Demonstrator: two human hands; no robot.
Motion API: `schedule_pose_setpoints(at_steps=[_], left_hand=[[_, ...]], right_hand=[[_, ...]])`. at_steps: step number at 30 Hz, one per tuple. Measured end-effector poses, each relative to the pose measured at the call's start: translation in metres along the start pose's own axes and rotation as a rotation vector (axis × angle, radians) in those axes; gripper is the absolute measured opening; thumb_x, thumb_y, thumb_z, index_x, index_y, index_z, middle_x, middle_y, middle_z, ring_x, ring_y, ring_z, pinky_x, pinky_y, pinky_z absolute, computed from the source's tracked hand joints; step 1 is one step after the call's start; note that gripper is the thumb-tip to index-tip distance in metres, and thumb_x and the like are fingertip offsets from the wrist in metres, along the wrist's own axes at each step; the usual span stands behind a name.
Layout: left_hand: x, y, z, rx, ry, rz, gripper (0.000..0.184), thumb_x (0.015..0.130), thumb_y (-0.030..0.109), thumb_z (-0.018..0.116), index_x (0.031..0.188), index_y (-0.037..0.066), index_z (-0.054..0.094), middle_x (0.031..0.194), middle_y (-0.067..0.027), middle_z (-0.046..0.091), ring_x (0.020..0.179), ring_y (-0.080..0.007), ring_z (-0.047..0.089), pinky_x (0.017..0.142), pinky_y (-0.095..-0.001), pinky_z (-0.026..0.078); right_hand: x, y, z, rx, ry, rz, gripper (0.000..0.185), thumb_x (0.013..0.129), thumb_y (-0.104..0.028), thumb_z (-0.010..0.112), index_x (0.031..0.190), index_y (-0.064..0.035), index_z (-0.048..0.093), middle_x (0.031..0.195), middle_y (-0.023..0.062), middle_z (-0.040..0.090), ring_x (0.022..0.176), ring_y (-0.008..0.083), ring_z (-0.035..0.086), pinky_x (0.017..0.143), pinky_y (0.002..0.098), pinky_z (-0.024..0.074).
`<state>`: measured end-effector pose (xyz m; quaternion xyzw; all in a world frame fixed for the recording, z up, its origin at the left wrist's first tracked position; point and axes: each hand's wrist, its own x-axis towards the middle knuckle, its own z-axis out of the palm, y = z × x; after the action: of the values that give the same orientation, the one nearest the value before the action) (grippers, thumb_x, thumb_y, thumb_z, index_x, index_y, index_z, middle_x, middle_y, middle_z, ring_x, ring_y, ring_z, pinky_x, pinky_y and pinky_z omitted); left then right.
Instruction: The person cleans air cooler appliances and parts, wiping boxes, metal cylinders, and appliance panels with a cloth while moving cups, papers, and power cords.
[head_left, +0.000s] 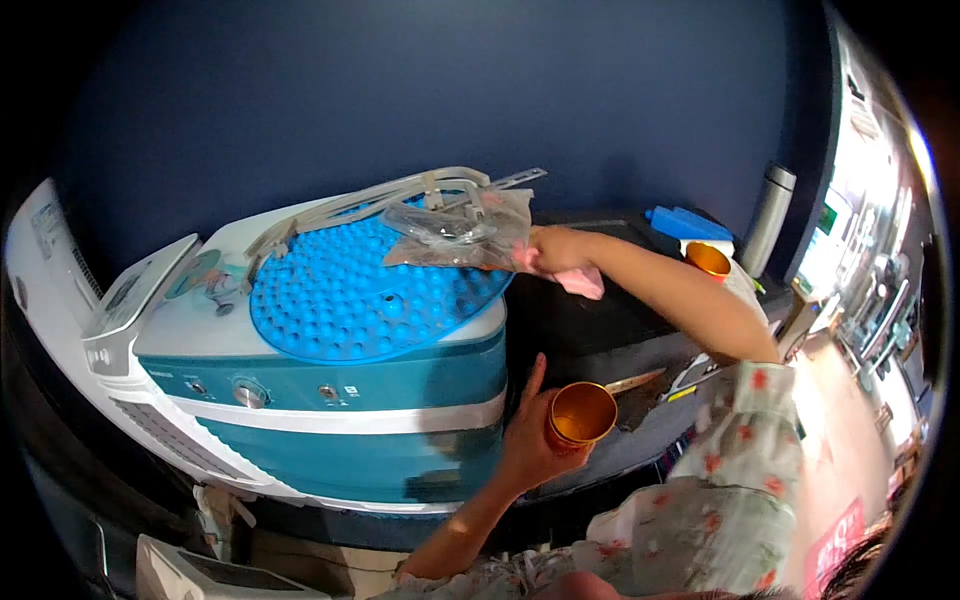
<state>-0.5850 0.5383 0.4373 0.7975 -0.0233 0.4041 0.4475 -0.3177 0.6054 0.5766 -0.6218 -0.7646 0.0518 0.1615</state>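
Note:
My left hand [535, 440] is wrapped round an orange-gold metal cup [583, 413], held upright with its mouth facing up and its index finger sticking out. My right hand [560, 252] is closed on a pink cloth [582, 284], which hangs out below the fingers. Against that hand lies a clear plastic bag [465, 240] with see-through items in it; whether the fingers also grip the bag I cannot tell. The bag rests over a round blue bumpy mat [350, 290] on top of a teal and white washing machine [300, 385].
Grey bent rods [390, 190] lie on the mat's far side. Along the dark counter [560, 320] are a second gold cup [708, 260], a blue item [690, 222] and a steel flask [770, 220]. A dark blue wall [450, 90] closes off the back.

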Motion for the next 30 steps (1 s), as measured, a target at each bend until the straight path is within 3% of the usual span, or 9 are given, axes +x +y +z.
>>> schedule_pose_setpoints(at_steps=[4,7,15,17,18,22,23,26,30], left_hand=[[0.007,0.013,-0.012,0.131,-0.054,0.019,0.06,0.061,0.021,0.081,0.109,0.0,0.052,0.143,-0.0255,0.021,0.118,-0.0329,0.047,0.089,-0.0366,0.047],[0.011,0.01,-0.014,0.191,-0.062,0.08,0.06,0.06,0.021,0.081,0.108,0.0,0.052,0.143,-0.025,0.022,0.12,-0.0325,0.046,0.091,-0.0367,0.045],[0.002,-0.004,-0.005,0.121,-0.135,-0.021,0.062,0.06,0.021,0.081,0.11,-0.001,0.052,0.144,-0.0243,0.018,0.12,-0.032,0.045,0.093,-0.0369,0.043],[0.004,0.004,-0.007,0.132,-0.069,0.03,0.061,0.061,0.021,0.081,0.11,-0.001,0.052,0.144,-0.0243,0.017,0.12,-0.0321,0.045,0.093,-0.037,0.043],[0.003,0.006,-0.008,0.147,-0.049,0.054,0.061,0.061,0.021,0.081,0.11,-0.001,0.052,0.145,-0.0243,0.016,0.12,-0.0322,0.045,0.094,-0.0371,0.043],[0.002,0.002,-0.01,0.156,-0.056,0.054,0.061,0.061,0.022,0.08,0.109,-0.001,0.052,0.144,-0.0247,0.017,0.121,-0.0329,0.044,0.094,-0.0382,0.042],[0.002,0.002,-0.008,0.142,-0.044,0.06,0.061,0.061,0.022,0.08,0.109,-0.001,0.052,0.144,-0.0248,0.018,0.121,-0.0331,0.044,0.094,-0.0384,0.041],[0.003,0.0,-0.003,0.141,0.008,0.1,0.061,0.059,0.021,0.08,0.109,-0.001,0.052,0.143,-0.0252,0.02,0.121,-0.0336,0.044,0.095,-0.0384,0.041],[0.003,0.005,-0.004,0.167,0.022,0.085,0.06,0.058,0.019,0.079,0.108,0.0,0.052,0.142,-0.026,0.022,0.121,-0.0337,0.043,0.095,-0.0374,0.04]], right_hand=[[-0.038,-0.054,-0.011,-0.09,-0.035,-0.132,0.037,0.078,-0.018,0.063,0.115,-0.0142,0.059,0.112,0.0155,0.059,0.109,0.0262,0.054,0.093,0.0334,0.0409],[0.0,-0.04,-0.001,-0.122,0.043,0.473,0.044,0.08,-0.033,0.063,0.12,-0.0158,0.055,0.12,0.0114,0.056,0.111,0.0249,0.053,0.093,0.0334,0.0413],[0.036,0.071,-0.014,0.054,0.016,0.703,0.033,0.077,-0.035,0.053,0.094,-0.0072,0.06,0.101,0.0184,0.064,0.091,0.0302,0.062,0.076,0.0362,0.0475],[0.003,0.133,-0.015,-0.157,0.056,0.276,0.022,0.07,-0.029,0.054,0.075,-0.0077,0.057,0.105,0.0174,0.063,0.096,0.0273,0.061,0.078,0.0304,0.0437],[-0.019,0.197,-0.004,-0.493,0.212,-0.314,0.015,0.065,-0.024,0.055,0.064,-0.0089,0.053,0.108,0.0167,0.062,0.099,0.0252,0.061,0.079,0.0264,0.0407],[-0.043,0.223,-0.011,-0.16,-0.048,-0.056,0.02,0.063,-0.008,0.054,0.082,-0.002,0.056,0.115,0.0152,0.058,0.103,0.0243,0.057,0.078,0.0302,0.044],[-0.042,0.196,-0.007,0.324,0.032,-0.09,0.021,0.067,-0.007,0.054,0.088,-0.0002,0.054,0.119,0.0173,0.056,0.111,0.0225,0.052,0.079,0.0296,0.0461],[-0.024,0.037,-0.018,-0.138,-0.063,0.54,0.031,0.075,-0.015,0.054,0.105,-0.0101,0.056,0.119,0.0105,0.057,0.11,0.0247,0.054,0.082,0.0336,0.047],[-0.053,-0.058,-0.014,-0.267,-0.065,0.579,0.051,0.076,-0.022,0.058,0.126,-0.0179,0.05,0.115,0.0179,0.058,0.101,0.0353,0.057,0.086,0.0391,0.0445]])
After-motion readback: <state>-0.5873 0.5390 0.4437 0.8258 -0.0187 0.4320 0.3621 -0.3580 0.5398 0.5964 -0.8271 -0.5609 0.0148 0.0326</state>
